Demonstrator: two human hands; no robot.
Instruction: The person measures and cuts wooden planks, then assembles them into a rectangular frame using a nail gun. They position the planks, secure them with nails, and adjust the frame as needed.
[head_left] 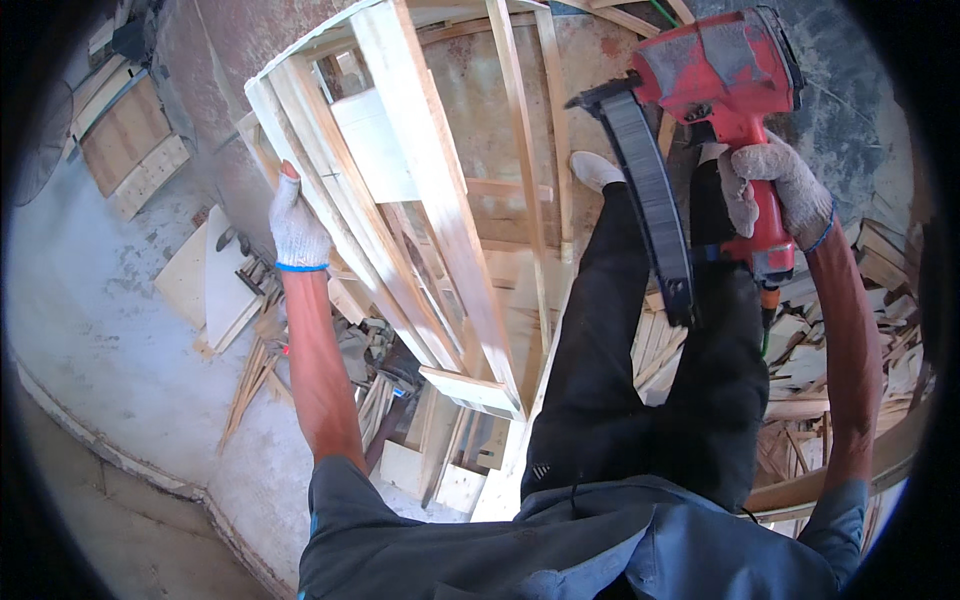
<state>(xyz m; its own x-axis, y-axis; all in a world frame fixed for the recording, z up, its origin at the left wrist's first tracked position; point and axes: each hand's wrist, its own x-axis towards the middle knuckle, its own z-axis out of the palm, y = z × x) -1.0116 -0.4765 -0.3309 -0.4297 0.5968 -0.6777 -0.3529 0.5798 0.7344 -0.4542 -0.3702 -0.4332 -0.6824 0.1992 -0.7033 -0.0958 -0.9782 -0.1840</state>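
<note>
Left hand point(297, 228): gloved in white knit with a blue cuff, fingers clenched round the outer edge of the wooden frame, arm stretched out from the lower edge.
Right hand point(778, 190): same kind of glove, fingers wrapped tight round the grip of the red nail gun, held up at upper right.
Red nail gun point(722, 75): body above the right hand, long black magazine point(650, 200) slanting down and left across the dark trouser legs; nose not touching the frame.
Wooden frame point(420, 170): pale slatted pallet-like piece, standing tilted at centre left, steadied at its left rail by the left hand; gaps between slats open, floor and scraps seen through them.
Inside the frame: a white flat board point(375, 145) fixed between the rails near the top; otherwise only cross slats.
Scrap wood, left point(300, 350): offcuts and thin strips heaped loose on the concrete floor point(110, 330) beside the frame's foot.
Scrap wood, right point(860, 320): another loose heap of blocks and slats below the right forearm.
Shoe point(595, 170): pale, on the ground near the frame's far side.
Boards, upper left point(130, 150): flat panels lying well apart from the hands.
</note>
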